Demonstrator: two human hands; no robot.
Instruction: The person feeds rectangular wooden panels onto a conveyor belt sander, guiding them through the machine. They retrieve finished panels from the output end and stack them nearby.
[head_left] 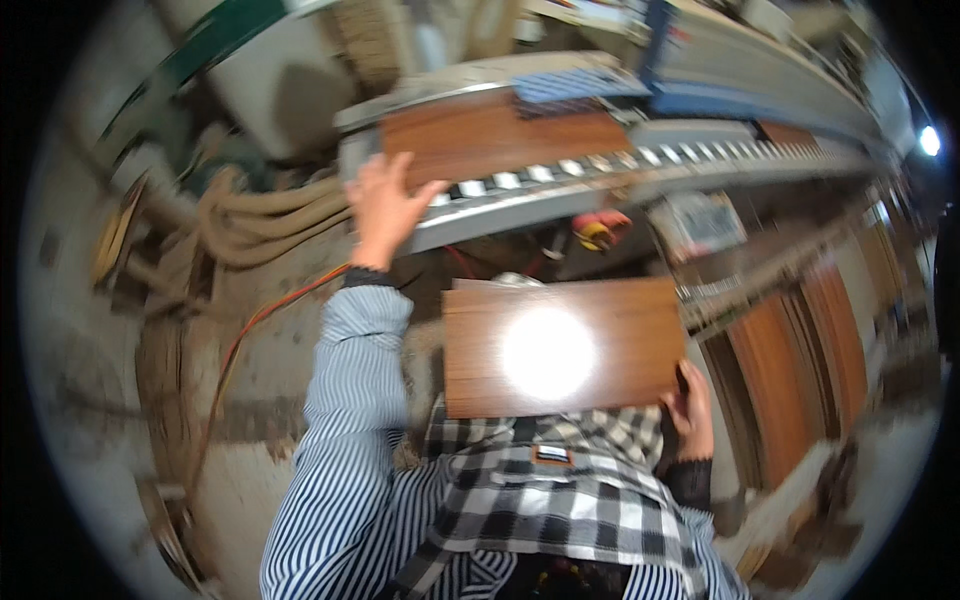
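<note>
My left hand (386,208) is spread with its fingers apart, at the near left corner of a reddish-brown wood-grain board (450,138) on the machine bed. Whether the fingertips press on the board or only hover over it, I cannot tell. In front of my body lies a rectangular brown wood-grain panel (635,345), with a bright glare in its middle. A thin edge behind it hints at another sheet underneath. My right hand (690,412) grips the panel's right edge near its lower corner, with some fingers hidden beneath.
A long grey machine (470,218) with a toothed feed chain (540,175) runs across to the right. A red-and-yellow object (600,230) hangs below it. Thick hoses (270,215) and an orange cable (262,315) are at left. Stacked brown boards (770,380) stand at right.
</note>
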